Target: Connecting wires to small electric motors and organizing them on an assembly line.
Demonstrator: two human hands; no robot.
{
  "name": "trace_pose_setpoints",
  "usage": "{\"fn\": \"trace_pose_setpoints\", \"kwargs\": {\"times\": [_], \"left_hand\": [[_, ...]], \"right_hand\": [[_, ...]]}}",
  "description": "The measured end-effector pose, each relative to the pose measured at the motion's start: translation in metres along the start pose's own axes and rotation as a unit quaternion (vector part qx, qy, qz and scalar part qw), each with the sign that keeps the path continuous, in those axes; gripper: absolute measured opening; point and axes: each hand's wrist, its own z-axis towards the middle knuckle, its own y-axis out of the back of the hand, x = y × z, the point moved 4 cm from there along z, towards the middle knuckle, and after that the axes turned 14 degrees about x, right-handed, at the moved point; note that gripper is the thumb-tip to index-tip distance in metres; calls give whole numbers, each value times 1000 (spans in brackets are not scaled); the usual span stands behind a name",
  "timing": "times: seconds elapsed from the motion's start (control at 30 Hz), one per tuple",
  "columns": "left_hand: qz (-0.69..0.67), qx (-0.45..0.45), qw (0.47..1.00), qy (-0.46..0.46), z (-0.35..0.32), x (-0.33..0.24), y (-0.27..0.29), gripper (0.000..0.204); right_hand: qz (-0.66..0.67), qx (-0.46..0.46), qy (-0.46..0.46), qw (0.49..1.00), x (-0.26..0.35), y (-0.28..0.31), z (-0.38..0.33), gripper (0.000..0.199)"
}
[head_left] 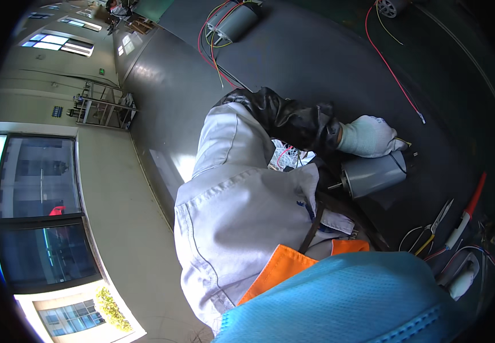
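Observation:
My left hand (pixel 370 136), in a pale knitted glove with a black sleeve cover on the forearm, is closed at the far end of a grey cylindrical motor (pixel 374 176). Its fingertips pinch a thin yellowish wire (pixel 405 143) there. The motor lies on its side, its metal shaft pointing left, and a dark wire bends over its right end. I cannot make out my right hand. A grey and white rounded thing (pixel 462 280) shows at the lower right, too unclear to name.
Scissors with yellow on the handles (pixel 432 230) and a red and white pen-shaped tool (pixel 466 216) lie right of the motor on the dark table (pixel 293 63). Another motor with wires (pixel 233 23) lies farther off. A third motor (pixel 393 7) is at the top right, near a red wire (pixel 393 66).

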Motion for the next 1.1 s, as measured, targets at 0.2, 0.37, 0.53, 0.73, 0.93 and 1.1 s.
{"fn": "trace_pose_setpoints", "kwargs": {"times": [0.2,0.37,0.53,0.73,0.93,1.1], "left_hand": [[50,27,998,-16,-2,-7,4,38],[77,45,993,-77,10,0,0,36],[79,52,983,-159,24,12,1,29],[116,56,977,-169,26,16,-4,31],[-139,255,957,18,-4,-6,21,44],[-251,277,906,-199,17,44,18,53]], "right_hand": [[-99,-61,-22,993,28,28,-41,54],[314,-164,-28,935,-4,15,-59,49],[484,-235,-45,842,48,41,-125,40],[307,-57,4,950,19,-3,-56,50],[58,-313,-32,947,46,63,-172,35],[492,-337,267,757,173,56,-211,22]]}}
